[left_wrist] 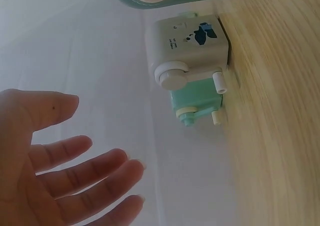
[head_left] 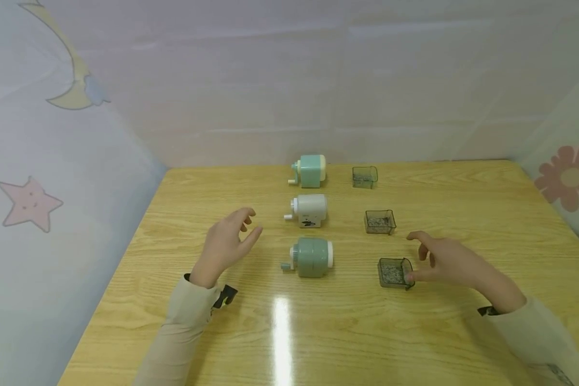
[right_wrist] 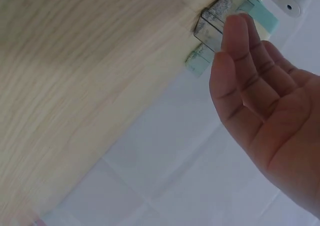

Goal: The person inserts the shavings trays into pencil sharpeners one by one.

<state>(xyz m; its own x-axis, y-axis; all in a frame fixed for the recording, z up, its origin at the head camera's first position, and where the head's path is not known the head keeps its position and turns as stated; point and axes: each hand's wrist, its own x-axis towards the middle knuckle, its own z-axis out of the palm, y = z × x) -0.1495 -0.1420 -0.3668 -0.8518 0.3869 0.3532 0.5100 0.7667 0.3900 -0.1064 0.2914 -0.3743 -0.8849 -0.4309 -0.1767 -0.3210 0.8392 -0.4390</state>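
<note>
1. Spilling is being risked, it is judged, at the near tray (head_left: pixel 387 285): what look like shavings (head_left: pixel 392 273) are being held there uncovered, and a tilt or nudge from the right thumb (head_left: pixel 416 275) could scatter them over the bench (head_left: pixel 338 332).
2. Sliding is also being reckoned with: if only one corner is pressed, the tray could be pushed, perhaps against the middle tray (head_left: pixel 379 229).
3. Toppling is being thought possible opposite: if a crank is brushed by the left hand (head_left: pixel 227 238), the green sharpener (head_left: pixel 312 258) or white sharpener (head_left: pixel 312 206) could be knocked. The teal sharpener (head_left: pixel 311 170), farther back, is being judged safer.
4. The near tray is being supported by the bench, just beside the right hand (head_left: pixel 446 260). Its right corner is being overlapped by the thumb; contact cannot be told.
5. The right fingers are being held loosely bent, wide of the thumb, nothing gripped.
6. The left fingers are being held apart, empty, near the cranks but not touching.
7. The far tray (head_left: pixel 364 184) is being left well apart from both hands.
</note>
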